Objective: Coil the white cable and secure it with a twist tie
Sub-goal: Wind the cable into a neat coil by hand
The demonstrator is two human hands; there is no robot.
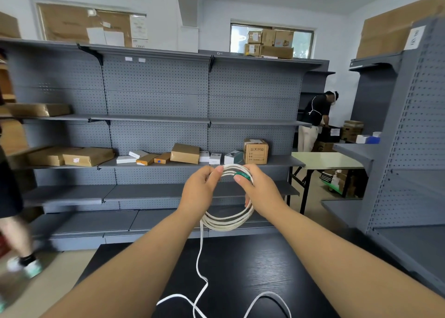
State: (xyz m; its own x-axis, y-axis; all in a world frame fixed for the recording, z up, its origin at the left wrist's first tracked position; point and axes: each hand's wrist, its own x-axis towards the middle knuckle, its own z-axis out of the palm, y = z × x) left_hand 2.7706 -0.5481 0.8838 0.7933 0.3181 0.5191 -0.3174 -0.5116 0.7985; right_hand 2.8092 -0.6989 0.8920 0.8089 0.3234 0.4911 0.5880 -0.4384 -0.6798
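coiling looks midway: left hand (199, 190) pinches the cable (228, 222) loops, right hand (261, 191) grips them, green tie (242, 174) under its thumb; the tail hanging below the fingers needs winding next.

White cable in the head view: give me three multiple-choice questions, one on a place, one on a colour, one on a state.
1. Where is the coil of the white round cable?
A. in a drawer
B. gripped by the left hand and right hand above the black wood-grain table
C. hung on a wall hook

2. What colour is the small twist tie under the right thumb?
A. red
B. green
C. yellow

3. How far along is the coiling?
A. nothing coiled
B. fully coiled
C. partly coiled, a loose tail remains

Answers: B, both hands grip the loops in the air; B, green shows at the thumb; C, a tail hangs down onto the table.
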